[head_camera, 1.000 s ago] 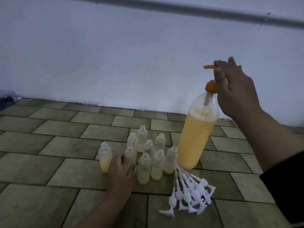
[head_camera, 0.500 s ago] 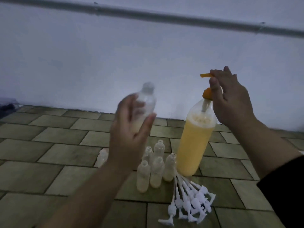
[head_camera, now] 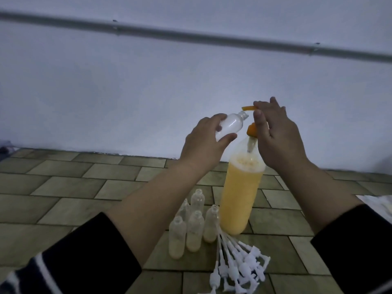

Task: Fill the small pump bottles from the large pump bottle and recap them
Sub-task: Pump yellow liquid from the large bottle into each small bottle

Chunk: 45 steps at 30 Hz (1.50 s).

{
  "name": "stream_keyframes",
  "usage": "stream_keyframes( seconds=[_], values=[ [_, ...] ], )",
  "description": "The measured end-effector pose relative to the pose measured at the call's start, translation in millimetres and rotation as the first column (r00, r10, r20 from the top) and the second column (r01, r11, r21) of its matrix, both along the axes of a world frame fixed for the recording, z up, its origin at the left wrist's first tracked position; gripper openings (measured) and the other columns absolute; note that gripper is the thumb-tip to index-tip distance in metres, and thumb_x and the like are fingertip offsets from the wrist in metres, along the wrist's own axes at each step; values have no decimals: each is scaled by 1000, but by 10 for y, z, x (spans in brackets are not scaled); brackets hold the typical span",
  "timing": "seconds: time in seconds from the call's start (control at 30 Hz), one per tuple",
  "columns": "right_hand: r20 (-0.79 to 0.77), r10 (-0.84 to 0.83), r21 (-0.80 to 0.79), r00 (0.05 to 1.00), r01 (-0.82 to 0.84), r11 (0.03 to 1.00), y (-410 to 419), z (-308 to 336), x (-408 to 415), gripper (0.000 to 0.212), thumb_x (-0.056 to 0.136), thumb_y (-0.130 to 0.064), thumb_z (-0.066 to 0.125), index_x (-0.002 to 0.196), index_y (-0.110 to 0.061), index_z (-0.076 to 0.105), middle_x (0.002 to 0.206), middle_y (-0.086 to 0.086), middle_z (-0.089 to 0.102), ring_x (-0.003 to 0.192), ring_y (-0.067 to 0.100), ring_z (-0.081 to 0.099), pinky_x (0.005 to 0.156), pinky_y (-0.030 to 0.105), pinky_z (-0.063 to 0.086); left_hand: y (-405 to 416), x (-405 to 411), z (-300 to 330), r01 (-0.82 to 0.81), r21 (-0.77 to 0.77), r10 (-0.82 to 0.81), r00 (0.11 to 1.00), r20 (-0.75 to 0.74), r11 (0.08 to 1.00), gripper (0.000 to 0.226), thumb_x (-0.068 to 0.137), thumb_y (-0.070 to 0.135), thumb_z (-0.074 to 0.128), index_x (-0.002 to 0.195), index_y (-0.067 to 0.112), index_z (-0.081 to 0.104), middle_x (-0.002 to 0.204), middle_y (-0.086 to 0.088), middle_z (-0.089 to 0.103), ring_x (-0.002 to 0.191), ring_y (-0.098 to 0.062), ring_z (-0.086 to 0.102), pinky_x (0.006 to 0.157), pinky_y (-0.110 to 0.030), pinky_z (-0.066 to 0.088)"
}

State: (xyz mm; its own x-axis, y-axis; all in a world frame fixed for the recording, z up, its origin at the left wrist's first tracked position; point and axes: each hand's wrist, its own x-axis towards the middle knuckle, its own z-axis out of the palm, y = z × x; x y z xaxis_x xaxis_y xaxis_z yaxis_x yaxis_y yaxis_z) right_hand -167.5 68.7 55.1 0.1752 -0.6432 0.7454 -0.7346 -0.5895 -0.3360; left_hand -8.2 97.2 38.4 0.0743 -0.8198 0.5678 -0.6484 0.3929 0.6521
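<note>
Fingers [head_camera: 219,138] of the left hand [head_camera: 203,143] are curled round a clear small plastic bottle [head_camera: 83,124], tilted, its mouth just under the orange pump spout [head_camera: 248,108] pressed by the right hand [head_camera: 280,141]; below them, part-filled small bottles [head_camera: 194,228] and white pump caps [head_camera: 239,270] are judged still unfinished.

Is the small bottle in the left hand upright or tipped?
Tipped. The left hand holds the small bottle slanted, its uncapped mouth pointing up-right toward the orange spout of the large bottle.

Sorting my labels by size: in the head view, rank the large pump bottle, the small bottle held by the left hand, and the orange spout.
1. Large pump bottle.
2. Small bottle, tilted.
3. Orange spout.
</note>
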Motion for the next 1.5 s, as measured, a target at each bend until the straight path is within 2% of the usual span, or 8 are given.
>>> stream_keyframes(
  seconds=[0.27,0.4,0.6,0.73,0.97,1.07,1.3,1.5],
  values=[
    [18,12,-5,1000,-12,1000,-5,-18,-2,54,98,-46,22,136,-16,46,146,-1,43,144,13,17,108,16,6,19,-8,-24,11,-28,-12,998,-58,1000,44,91,37,57,132,27,44,118,4,52,90,-11,53,83,-31,50],
    [23,8,-29,1000,-7,1000,-4,-24,-6,49,99,-42,24,133,-17,49,143,-1,46,143,14,20,107,15,6,2,-54,54,-5,-41,4,999,-37,999,45,90,34,60,132,25,45,120,3,53,98,-16,53,91,-40,48],
    [40,19,-58,999,-16,998,-51,-45,10,48,98,-43,25,127,-16,52,136,-1,51,142,16,24,105,7,3,-67,-31,185,-140,-161,180,946,270,977,48,91,35,57,137,30,43,131,7,55,117,-19,48,95,-35,31],
    [58,5,-78,998,0,997,-85,-149,64,48,98,-43,25,127,-15,51,137,0,51,142,18,25,101,0,1,-88,0,134,-149,-147,189,930,316,978,49,93,35,55,140,30,41,137,8,51,124,-19,43,98,-34,29],
    [22,42,-45,999,-41,998,-59,-146,27,53,98,-44,22,127,-13,53,136,2,53,142,17,25,109,12,2,-95,19,146,-133,-120,168,915,367,984,48,92,36,55,137,29,43,132,7,54,119,-20,47,95,-35,31],
    [75,83,-62,994,-78,995,-8,-35,6,45,102,-35,24,121,-12,58,125,1,59,140,17,28,110,14,2,-91,42,236,-118,-167,175,905,387,979,47,91,37,56,136,30,45,129,8,56,115,-19,49,94,-35,34],
    [174,15,-108,985,4,994,-80,-226,139,45,100,-36,28,124,-9,55,126,6,58,140,20,30,109,6,1,-106,1,141,-121,-169,180,902,393,978,48,92,32,56,138,25,44,134,5,54,120,-22,47,99,-38,36],
    [102,24,-120,995,-12,993,-54,-207,136,56,96,-45,20,123,-11,56,129,5,57,140,20,30,107,4,-1,-82,70,206,-115,-102,147,901,407,988,46,91,34,57,135,29,46,127,7,56,115,-21,48,97,-40,37]
  ],
)
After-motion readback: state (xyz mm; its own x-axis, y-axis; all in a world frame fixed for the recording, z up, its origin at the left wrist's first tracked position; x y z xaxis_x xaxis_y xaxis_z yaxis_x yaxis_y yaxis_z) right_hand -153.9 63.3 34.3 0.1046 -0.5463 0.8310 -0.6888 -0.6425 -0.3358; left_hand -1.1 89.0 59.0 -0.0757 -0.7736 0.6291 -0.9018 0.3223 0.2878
